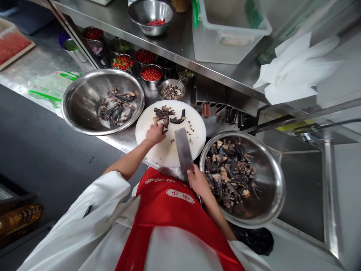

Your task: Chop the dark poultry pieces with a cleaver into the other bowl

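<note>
My right hand (199, 181) is closed around the handle of a cleaver (184, 147), whose broad blade lies over the right part of a round white cutting board (149, 152). With curled fingers, my left hand (155, 134) grips a dark chicken foot (165, 131), mostly hidden under the fingers. Beyond that hand, several dark chicken feet (163, 112) lie in a loose group, and a single curved one (178, 118) rests to their right. Small dark scraps (190, 131) are scattered beside the blade.
Left stands a steel bowl (80, 101) with more chicken feet; right, another steel bowl (272, 188) full of chopped dark pieces. Behind the board are cups of chopped chilies (151, 73) and a knife rack (211, 92). A steel shelf (180, 41) overhangs them. A sink (303, 188) is far right.
</note>
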Demonstrator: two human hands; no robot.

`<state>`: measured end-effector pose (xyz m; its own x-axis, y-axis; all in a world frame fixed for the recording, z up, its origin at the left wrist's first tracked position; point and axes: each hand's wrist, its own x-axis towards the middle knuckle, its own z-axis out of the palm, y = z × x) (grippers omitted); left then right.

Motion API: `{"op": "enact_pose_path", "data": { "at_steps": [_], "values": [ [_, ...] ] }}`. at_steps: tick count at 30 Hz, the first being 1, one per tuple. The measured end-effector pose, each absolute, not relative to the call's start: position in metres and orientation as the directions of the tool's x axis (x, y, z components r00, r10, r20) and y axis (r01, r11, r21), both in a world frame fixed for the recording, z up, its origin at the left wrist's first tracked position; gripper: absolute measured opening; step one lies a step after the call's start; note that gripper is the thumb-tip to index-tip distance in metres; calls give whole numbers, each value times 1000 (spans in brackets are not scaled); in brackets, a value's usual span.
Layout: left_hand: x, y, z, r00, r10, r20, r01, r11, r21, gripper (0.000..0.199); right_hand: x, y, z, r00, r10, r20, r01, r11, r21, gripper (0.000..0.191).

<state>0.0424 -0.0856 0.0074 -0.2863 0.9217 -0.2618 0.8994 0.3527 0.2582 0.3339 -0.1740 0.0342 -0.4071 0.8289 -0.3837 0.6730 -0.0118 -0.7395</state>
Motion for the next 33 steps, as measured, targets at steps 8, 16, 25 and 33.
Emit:
{"op": "enact_pose_path", "data": {
  "at_steps": [8, 16, 25, 33],
  "values": [
    [-4, -51, 15, -262, 951, -161, 913, 299, 277, 58, 310, -162, 19, -376, 746, -550, 673, -188, -715, 18],
    [52, -121, -5, -122, 991, 50, 905, 91, 415, 36, 312, -162, 28, -150, 895, -420, 601, -255, -758, 35],
    [146, -73, -48, 166, 985, 45, 814, -162, 558, 63, 304, -211, 37, 46, 956, -290, 592, -260, -762, 60],
    [129, 32, -47, 520, 853, -41, 763, -443, 471, 53, 250, -214, 44, 164, 939, -302, 540, -342, -769, 57]
  ]
}}
